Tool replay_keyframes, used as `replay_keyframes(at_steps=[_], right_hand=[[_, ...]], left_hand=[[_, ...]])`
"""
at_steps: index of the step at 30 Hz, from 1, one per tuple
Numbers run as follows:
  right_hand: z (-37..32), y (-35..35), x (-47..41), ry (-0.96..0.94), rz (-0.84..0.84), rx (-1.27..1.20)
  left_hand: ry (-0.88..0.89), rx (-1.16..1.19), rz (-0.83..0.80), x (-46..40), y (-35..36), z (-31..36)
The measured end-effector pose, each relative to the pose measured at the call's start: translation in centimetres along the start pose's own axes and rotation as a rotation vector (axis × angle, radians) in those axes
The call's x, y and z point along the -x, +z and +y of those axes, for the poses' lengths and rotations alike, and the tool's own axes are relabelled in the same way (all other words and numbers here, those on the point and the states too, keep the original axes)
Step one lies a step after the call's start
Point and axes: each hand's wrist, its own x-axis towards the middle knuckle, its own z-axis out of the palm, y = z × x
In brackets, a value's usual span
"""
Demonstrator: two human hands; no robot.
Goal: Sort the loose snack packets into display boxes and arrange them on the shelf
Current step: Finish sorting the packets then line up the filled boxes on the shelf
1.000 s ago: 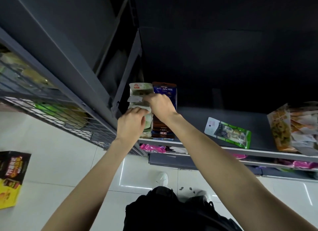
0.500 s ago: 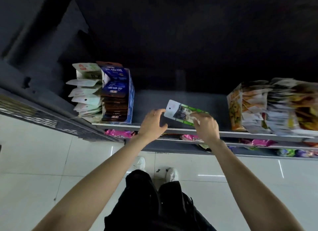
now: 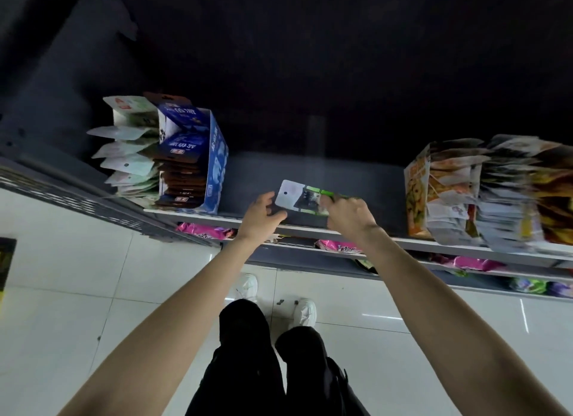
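Observation:
A green and white snack packet (image 3: 299,196) with a hang hole is held just above the dark shelf (image 3: 254,180), near its front edge. My right hand (image 3: 348,215) pinches its right part. My left hand (image 3: 262,215) is at its left end, thumb under the white corner, fingers loosely curled. To the left a blue display box (image 3: 214,167) stands on the shelf with brown packets (image 3: 183,180) in it. A row of pale green packets (image 3: 130,158) leans against its left side.
A big bunch of orange and mixed packets (image 3: 483,192) fills the shelf's right end. Pink packets (image 3: 201,231) lie on the lower shelf. White tile floor (image 3: 62,291) and my legs and shoes are below. A dark carton edge (image 3: 6,260) shows at far left.
Both hands left the pale green packets by the blue box and moved right to the loose green packet. It has been lifted off the shelf, gripped at both ends.

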Motion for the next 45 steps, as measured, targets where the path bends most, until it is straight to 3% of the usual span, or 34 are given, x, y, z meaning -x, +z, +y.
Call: replay_keyframes(at_steps=[3, 6, 8, 10, 12, 17, 22, 25, 28, 30, 33, 37, 43, 45], right_hand=[[0.7, -2.3, 0.9, 0.229, 0.118, -0.457], [0.4, -5.8, 3.0, 0.414, 0.185, -1.45], [-0.5, -8.3, 5.0, 0.353, 0.086, -1.998], [-1.5, -10.0, 6.8, 0.216, 0.0, -2.132], [-2.4, -11.1, 7.8, 0.157, 0.037, -2.063], [-2.4, -14.9, 7.5, 0.2, 0.394, -1.816], [-3.7, -19.0, 5.6, -0.14, 0.297, -1.219], [-6.9, -21.0, 2.8, -0.274, 0.482, -0.953], [-10.1, -22.8, 0.5, -0.267, 0.63, -1.089], [-11.4, -23.6, -1.2, -0.177, 0.709, -1.172], [-12.2, -24.1, -3.7, -0.042, 0.796, -1.232], [-13.6, -24.6, -6.4, -0.037, 0.896, -1.096], [-17.7, -24.1, -11.0, -0.141, 0.792, -0.876], [-19.5, -24.1, -12.7, -0.205, 0.801, -0.657]], left_hand=[[-0.072, 0.191, 0.042, 1.4, -0.8, 1.2], [-0.083, 0.464, -0.071, 3.0, -1.8, 2.9], [-0.058, 0.565, -0.19, 4.5, -2.6, 4.2], [0.028, 0.519, -0.199, 6.0, -3.5, 5.2], [0.176, 0.367, -0.148, 7.1, -4.8, 5.6], [0.422, -0.212, -0.085, 8.1, -10.8, 4.8], [0.567, -0.536, 0.161, 8.0, -18.1, 2.8], [0.643, -0.502, 0.451, 6.8, -21.2, 1.0], [0.684, -0.339, 0.718, 5.6, -23.1, -0.5], [0.632, -0.28, 0.786, 4.7, -24.1, -1.4], [0.547, -0.444, 0.726, 2.9, -25.2, -3.0], [0.553, -0.74, 0.555, 0.8, -26.0, -3.9], [0.612, -0.738, 0.526, 0.2, -26.4, -4.7], [0.628, -0.739, 0.518, 0.3, -26.5, -4.8]])
